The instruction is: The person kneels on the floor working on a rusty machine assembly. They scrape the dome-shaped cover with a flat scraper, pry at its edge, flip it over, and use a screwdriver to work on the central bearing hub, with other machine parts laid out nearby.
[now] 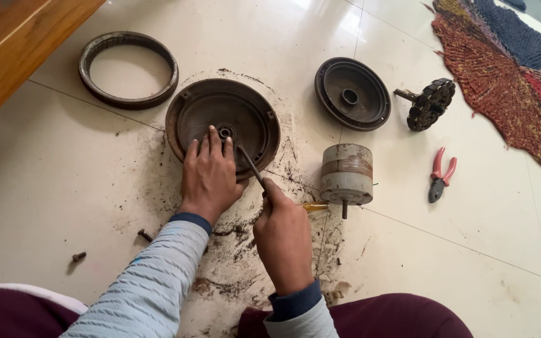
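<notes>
A round, rusty brown motor cover lies open side up on the tiled floor. My left hand rests flat on its near rim, fingers reaching toward the central bearing hole. My right hand grips a screwdriver with a yellow handle; its metal shaft slants up toward the cover's centre, the tip close to the hole. Dark grime is scattered on the floor around the cover.
A metal ring lies at the back left, a second round cover at the back right, with a toothed part on a shaft beside it. A cylindrical rotor, red-handled pliers, loose bolts, a woven rug, wooden furniture.
</notes>
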